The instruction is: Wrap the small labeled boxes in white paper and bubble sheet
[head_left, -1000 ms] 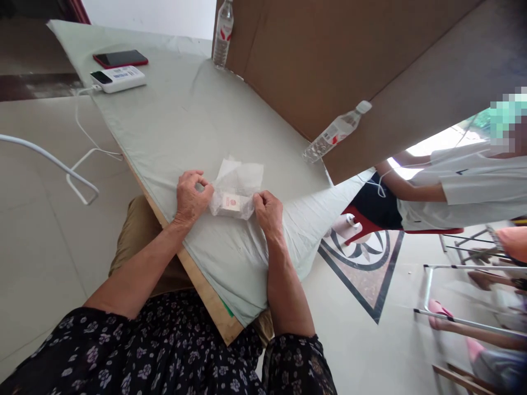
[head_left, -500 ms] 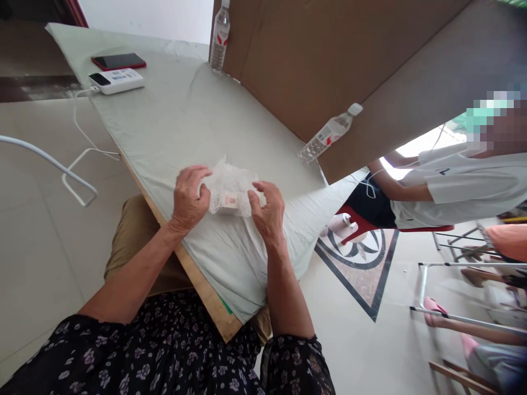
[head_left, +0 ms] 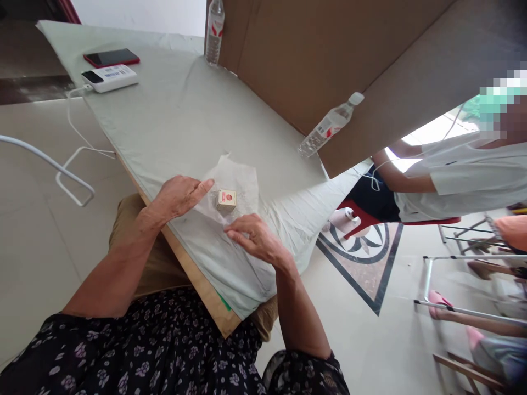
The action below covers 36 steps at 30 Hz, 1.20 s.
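Observation:
A small cream-coloured box (head_left: 226, 200) with red print stands on a spread sheet of thin, crinkled white paper (head_left: 247, 184), near the front corner of the table. To the left of the box is my left hand (head_left: 181, 196), its fingers stretched out and its thumb over the paper's left edge. My right hand (head_left: 257, 238) lies at the paper's near corner, fingers stretched leftward with thumb and fingers apart. Neither hand touches the box. Whether the right fingertips press on the paper I cannot make out.
A cardboard partition (head_left: 304, 66) stands across the table, with one upright water bottle (head_left: 214, 33) and one tilted bottle (head_left: 329, 129) by it. A phone (head_left: 112, 57) and a white power bank (head_left: 110, 78) with a cable lie far left. Another person (head_left: 465, 175) sits at right.
The paper was bunched around the box and now lies spread flat, leaving the box uncovered. My left hand has moved left and down, my right hand down toward the near corner.

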### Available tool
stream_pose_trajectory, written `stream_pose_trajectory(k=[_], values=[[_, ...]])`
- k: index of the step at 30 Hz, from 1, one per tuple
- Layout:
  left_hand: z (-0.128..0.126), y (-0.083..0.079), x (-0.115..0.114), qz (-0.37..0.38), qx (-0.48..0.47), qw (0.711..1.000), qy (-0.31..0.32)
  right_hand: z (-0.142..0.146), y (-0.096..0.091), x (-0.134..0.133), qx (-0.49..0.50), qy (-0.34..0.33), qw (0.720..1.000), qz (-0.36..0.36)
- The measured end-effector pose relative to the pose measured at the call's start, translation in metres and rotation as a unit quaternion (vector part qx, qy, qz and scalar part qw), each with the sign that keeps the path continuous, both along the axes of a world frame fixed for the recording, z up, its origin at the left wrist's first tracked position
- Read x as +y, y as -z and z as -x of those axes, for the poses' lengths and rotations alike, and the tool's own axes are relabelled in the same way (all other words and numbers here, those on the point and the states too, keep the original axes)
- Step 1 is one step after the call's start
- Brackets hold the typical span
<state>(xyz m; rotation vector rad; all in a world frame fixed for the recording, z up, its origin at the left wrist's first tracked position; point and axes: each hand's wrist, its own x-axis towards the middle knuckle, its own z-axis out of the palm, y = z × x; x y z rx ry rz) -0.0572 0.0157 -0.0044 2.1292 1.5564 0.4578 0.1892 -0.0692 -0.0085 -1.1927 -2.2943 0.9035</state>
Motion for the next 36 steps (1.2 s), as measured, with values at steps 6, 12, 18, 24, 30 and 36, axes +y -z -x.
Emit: stream_pose_trajectory(k=[6, 12, 18, 24, 30, 36], values=[[0.0, 0.004, -0.003, 0.054, 0.146, 0.988, -0.017, 0.001, 0.005, 0.0, 0.036, 0.104, 0.994, -0.005], [-0.01, 0.011, -0.018, -0.03, 0.154, 0.988, 0.005, 0.02, 0.028, 0.043, -0.052, 0.173, 0.979, -0.094], [-0.011, 0.02, -0.025, -0.019, 0.164, 0.986, 0.008, -0.023, 0.046, 0.051, 0.021, 0.328, 0.932, -0.154], [-0.015, 0.021, -0.027, -0.023, 0.183, 0.983, -0.001, -0.088, 0.06, 0.049, -0.078, 0.508, 0.851, -0.106], [-0.015, 0.018, -0.032, -0.062, 0.142, 0.988, 0.008, -0.075, 0.066, 0.032, -0.075, 0.517, 0.827, -0.208], [-0.026, 0.023, -0.024, -0.138, 0.059, 0.983, 0.111, -0.011, 0.048, 0.021, -0.083, 0.297, 0.928, -0.21]])
